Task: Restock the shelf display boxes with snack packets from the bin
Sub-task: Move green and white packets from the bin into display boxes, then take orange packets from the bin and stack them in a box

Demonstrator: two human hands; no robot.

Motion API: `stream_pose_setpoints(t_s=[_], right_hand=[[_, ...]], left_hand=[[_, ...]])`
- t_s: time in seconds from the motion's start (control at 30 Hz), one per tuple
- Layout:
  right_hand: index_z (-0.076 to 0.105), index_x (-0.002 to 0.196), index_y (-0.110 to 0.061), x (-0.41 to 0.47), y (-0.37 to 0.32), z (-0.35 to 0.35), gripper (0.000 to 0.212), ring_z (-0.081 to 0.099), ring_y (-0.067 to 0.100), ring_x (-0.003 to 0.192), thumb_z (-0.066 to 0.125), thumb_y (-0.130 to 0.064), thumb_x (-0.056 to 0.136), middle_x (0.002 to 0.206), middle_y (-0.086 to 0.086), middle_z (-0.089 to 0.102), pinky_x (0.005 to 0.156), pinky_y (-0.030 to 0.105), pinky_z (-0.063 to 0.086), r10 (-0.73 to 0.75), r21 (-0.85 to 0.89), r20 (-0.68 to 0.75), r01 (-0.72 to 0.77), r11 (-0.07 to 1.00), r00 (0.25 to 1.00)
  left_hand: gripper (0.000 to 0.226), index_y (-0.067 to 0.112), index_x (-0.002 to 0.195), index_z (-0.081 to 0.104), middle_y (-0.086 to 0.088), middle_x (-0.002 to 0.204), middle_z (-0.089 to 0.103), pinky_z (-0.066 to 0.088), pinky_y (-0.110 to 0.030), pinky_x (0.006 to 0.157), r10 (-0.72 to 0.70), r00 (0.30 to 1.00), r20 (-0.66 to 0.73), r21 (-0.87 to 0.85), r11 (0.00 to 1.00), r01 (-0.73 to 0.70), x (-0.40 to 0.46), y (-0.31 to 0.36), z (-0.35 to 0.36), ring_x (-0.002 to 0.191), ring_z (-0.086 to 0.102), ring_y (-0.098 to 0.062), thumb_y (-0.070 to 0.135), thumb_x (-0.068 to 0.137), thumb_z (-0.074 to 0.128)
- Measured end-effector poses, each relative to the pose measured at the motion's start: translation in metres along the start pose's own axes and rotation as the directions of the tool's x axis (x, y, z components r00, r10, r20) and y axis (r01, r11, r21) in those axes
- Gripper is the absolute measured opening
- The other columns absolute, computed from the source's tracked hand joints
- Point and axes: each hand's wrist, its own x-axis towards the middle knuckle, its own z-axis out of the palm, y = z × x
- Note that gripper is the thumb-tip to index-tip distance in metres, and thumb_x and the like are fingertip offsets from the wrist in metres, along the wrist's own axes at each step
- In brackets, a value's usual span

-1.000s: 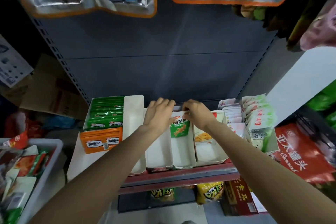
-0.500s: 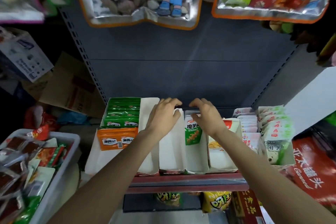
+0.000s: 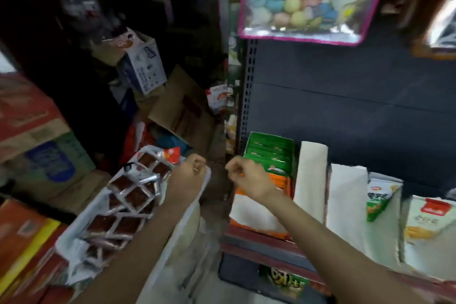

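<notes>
A dim shop corner is seen, with a grey shelf (image 3: 345, 111) at the right of the frame and stacked cartons at the left. Four display boxes (image 3: 311, 180) can be counted on the shelf, the rightmost cut off. The white bin (image 3: 74, 244) at lower left is filled with brown snack packets (image 3: 133, 197), too blurred to count. The left hand (image 3: 190, 175) is held above the bin's rim, the right hand (image 3: 249, 176) before the leftmost box; both are loosely curled, nothing grasped.
</notes>
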Motion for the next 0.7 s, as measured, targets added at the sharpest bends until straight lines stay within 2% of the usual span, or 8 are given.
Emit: stream_pose_setpoints(t_s=[0.17, 0.27, 0.3, 0.37, 0.47, 0.53, 0.6, 0.7], right_hand=[[0.063, 0.108, -0.003, 0.03, -0.043, 0.082, 0.022, 0.061, 0.022, 0.099, 0.055, -0.003, 0.088, 0.103, 0.009, 0.066, 0.082, 0.029, 0.042, 0.043, -0.018, 0.07, -0.042, 0.999, 0.997], [0.063, 0.1, 0.0, 0.05, -0.061, 0.126, 0.016, 0.059, 0.024, 0.093, 0.055, -0.009, 0.091, 0.096, 0.013, 0.063, 0.072, 0.025, 0.036, 0.062, -0.022, 0.084, -0.06, 0.998, 0.995], [0.062, 0.1, -0.003, 0.056, -0.065, 0.14, 0.014, 0.059, 0.024, 0.095, 0.057, -0.011, 0.09, 0.097, 0.012, 0.062, 0.074, 0.023, 0.036, 0.079, -0.015, 0.078, -0.078, 0.997, 0.994], [0.058, 0.114, -0.007, 0.067, -0.068, 0.164, 0.028, 0.057, 0.026, 0.108, 0.063, -0.014, 0.088, 0.114, 0.013, 0.061, 0.087, 0.027, 0.04, 0.137, -0.018, 0.098, -0.136, 0.991, 0.986], [0.038, 0.141, -0.015, 0.084, -0.072, 0.187, 0.068, 0.039, 0.028, 0.132, 0.07, -0.027, 0.082, 0.143, 0.012, 0.041, 0.108, 0.035, 0.032, 0.198, -0.075, 0.223, -0.186, 0.98, 0.954], [0.029, 0.146, -0.026, 0.093, -0.075, 0.197, 0.077, 0.018, 0.024, 0.143, 0.071, -0.035, 0.081, 0.156, 0.005, 0.017, 0.116, 0.037, 0.021, 0.213, -0.101, 0.268, -0.193, 0.976, 0.94], [0.027, 0.146, -0.03, 0.101, -0.078, 0.205, 0.078, 0.004, 0.022, 0.146, 0.071, -0.033, 0.082, 0.157, 0.002, 0.001, 0.118, 0.034, 0.014, 0.23, -0.1, 0.286, -0.21, 0.973, 0.93], [0.02, 0.149, -0.028, 0.121, -0.081, 0.216, 0.081, 0.008, 0.026, 0.146, 0.068, -0.037, 0.083, 0.158, 0.004, -0.004, 0.116, 0.033, 0.018, 0.273, -0.201, 0.225, -0.229, 0.952, 0.935]], left_hand=[[0.058, 0.009, 0.103, 0.062, -0.015, 0.101, 0.065, 0.046, -0.038, 0.079, -0.13, 0.979, 0.156, 0.291, 0.953, 0.08, 0.018, -0.107, -0.064, 0.096, 0.061, -0.033, 0.05, 0.078, 0.03], [0.026, 0.004, 0.103, 0.063, -0.018, 0.099, 0.065, 0.043, -0.033, 0.081, -0.133, 0.967, 0.216, 0.302, 0.951, 0.064, 0.025, -0.151, -0.102, 0.096, 0.061, -0.031, 0.021, 0.085, 0.056], [0.024, 0.004, 0.105, 0.063, -0.017, 0.103, 0.064, 0.042, -0.032, 0.082, -0.117, 0.963, 0.242, 0.298, 0.954, 0.041, 0.026, -0.164, -0.112, 0.099, 0.06, -0.03, 0.016, 0.084, 0.059], [0.04, 0.01, 0.121, 0.056, -0.011, 0.122, 0.058, 0.041, -0.03, 0.093, -0.103, 0.946, 0.309, 0.303, 0.953, 0.005, 0.029, -0.185, -0.127, 0.115, 0.054, -0.026, 0.023, 0.084, 0.063], [0.074, 0.018, 0.146, 0.027, -0.002, 0.154, 0.024, 0.023, -0.032, 0.111, -0.118, 0.878, 0.464, 0.395, 0.914, -0.086, 0.034, -0.213, -0.135, 0.142, 0.023, -0.02, 0.044, 0.085, 0.061], [0.084, 0.025, 0.149, 0.016, 0.004, 0.158, 0.01, 0.019, -0.039, 0.115, -0.105, 0.856, 0.505, 0.434, 0.889, -0.148, 0.036, -0.224, -0.136, 0.144, 0.015, -0.017, 0.056, 0.083, 0.057], [0.085, 0.031, 0.149, 0.015, 0.006, 0.158, 0.008, 0.022, -0.047, 0.113, -0.091, 0.857, 0.507, 0.425, 0.891, -0.157, 0.036, -0.231, -0.134, 0.143, 0.018, -0.02, 0.061, 0.081, 0.056], [0.078, 0.036, 0.147, 0.022, 0.004, 0.158, 0.011, 0.026, -0.05, 0.111, -0.082, 0.845, 0.528, 0.474, 0.854, -0.213, 0.039, -0.243, -0.13, 0.142, 0.021, -0.021, 0.065, 0.081, 0.051]])
